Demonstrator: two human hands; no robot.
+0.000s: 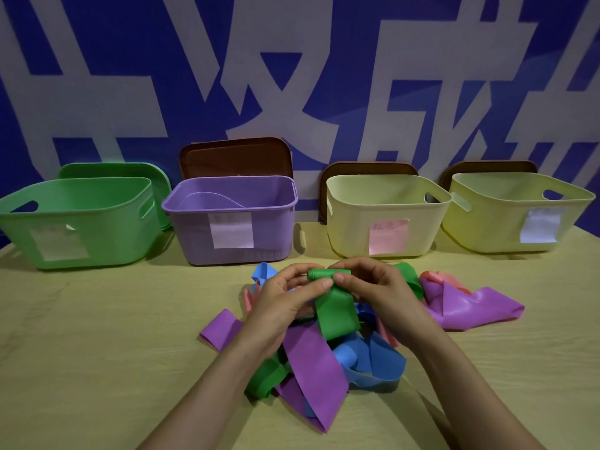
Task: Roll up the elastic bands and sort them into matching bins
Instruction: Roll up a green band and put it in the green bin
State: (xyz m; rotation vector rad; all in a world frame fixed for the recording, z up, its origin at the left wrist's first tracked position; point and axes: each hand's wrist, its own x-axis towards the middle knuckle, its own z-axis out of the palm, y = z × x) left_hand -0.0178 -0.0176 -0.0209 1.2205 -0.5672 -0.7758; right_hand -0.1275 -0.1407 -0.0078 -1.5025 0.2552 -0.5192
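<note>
Pinching a partly rolled green elastic band (335, 311) between left hand (285, 298) and right hand (378, 289), just above the heap of purple, blue, pink and green bands (316, 363) at mid-bench (97, 352), short of the green bin (104, 207), purple bin (191, 230) and two yellow bins (350, 230) lining the far edge.

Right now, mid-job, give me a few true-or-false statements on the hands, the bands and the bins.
1. The left hand and right hand both pinch a partly rolled green band. True.
2. The green bin stands at the right end of the row. False: it is at the left end, beside the purple bin.
3. Loose bands lie in a pile on the table. True.
4. The bins are lidded. False: all four are open; lids lean behind them.
</note>
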